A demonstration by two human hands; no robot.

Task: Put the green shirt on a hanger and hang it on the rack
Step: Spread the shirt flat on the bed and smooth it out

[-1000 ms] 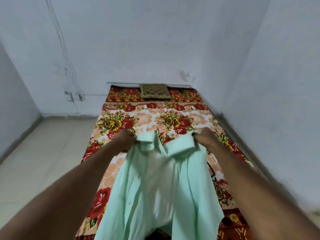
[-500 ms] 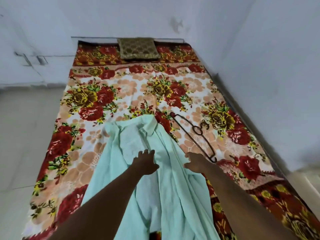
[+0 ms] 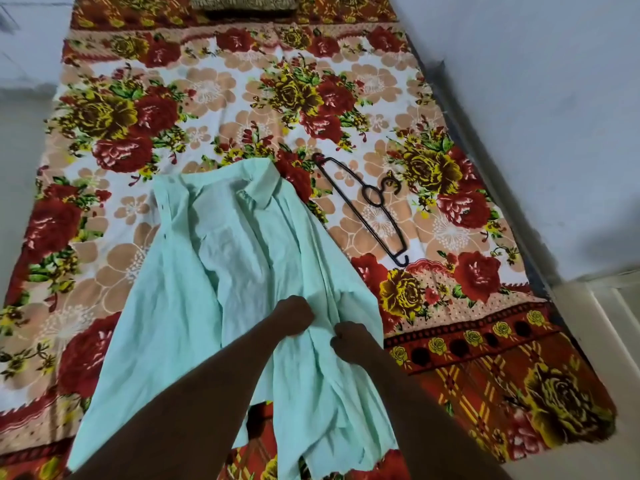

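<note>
Lying collar-away on the floral bed (image 3: pixel 104 109), the green shirt (image 3: pixel 242 254) is now spread flat, and both hands have slid from its chest to its mid-front. The left grip (image 3: pixel 292 317) bunches the front edge; the right grip (image 3: pixel 353 341) pinches fabric just beside it. Smoothing likely precedes hangering. The hanger (image 3: pixel 367 206) lies apart, untouched; no container shows.

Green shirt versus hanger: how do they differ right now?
The green shirt is pale, broad and crumpled; the hanger is dark and thin. The green shirt is gripped by the left hand and right hand; the hanger lies untouched. Both lie on the floral bedspread, apart.
</note>
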